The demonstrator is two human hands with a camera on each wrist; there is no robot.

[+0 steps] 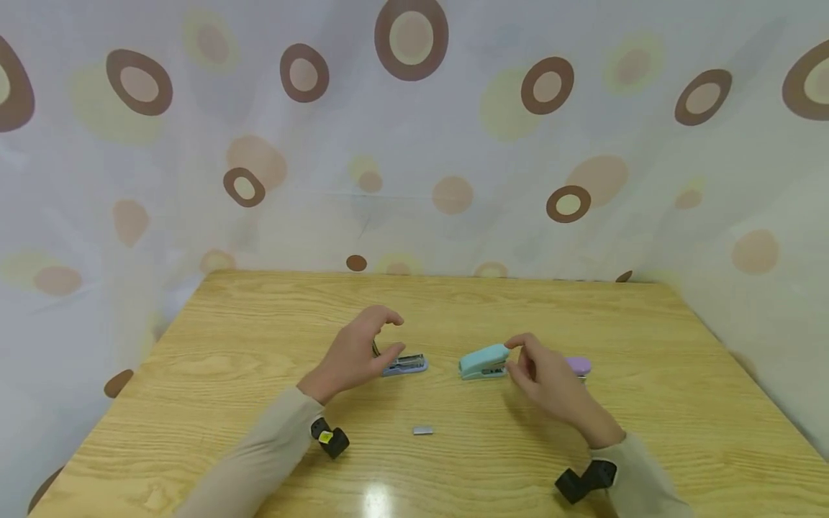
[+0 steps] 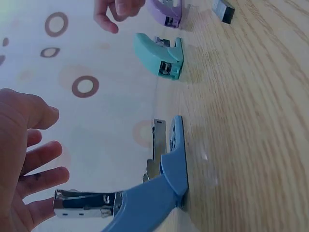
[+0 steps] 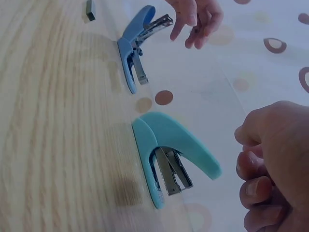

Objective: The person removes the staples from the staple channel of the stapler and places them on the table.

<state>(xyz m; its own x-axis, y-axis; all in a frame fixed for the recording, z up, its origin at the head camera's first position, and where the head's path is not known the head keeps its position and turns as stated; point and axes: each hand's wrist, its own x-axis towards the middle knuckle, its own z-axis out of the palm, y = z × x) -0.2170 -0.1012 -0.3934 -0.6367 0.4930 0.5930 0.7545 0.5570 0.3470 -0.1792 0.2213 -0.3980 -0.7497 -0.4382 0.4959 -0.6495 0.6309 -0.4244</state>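
A blue stapler (image 1: 411,367) lies on the table with its top swung wide back, its metal tray bare. My left hand (image 1: 356,352) hovers beside it, fingers spread and bent, holding nothing; in the left wrist view the raised blue top (image 2: 147,203) is near those fingers. To the right, a teal stapler (image 1: 486,361) stands with its top partly raised over the metal magazine (image 3: 169,171). Close to its front end is my right hand (image 1: 547,378), fingers loosely curled; the right wrist view shows a gap between them and the teal stapler.
Behind my right hand, a purple stapler (image 1: 578,365) sits partly hidden. A small grey strip of staples (image 1: 423,430) lies nearer the front, between the hands. The wooden table (image 1: 259,309) ends at a patterned curtain (image 1: 414,144) behind.
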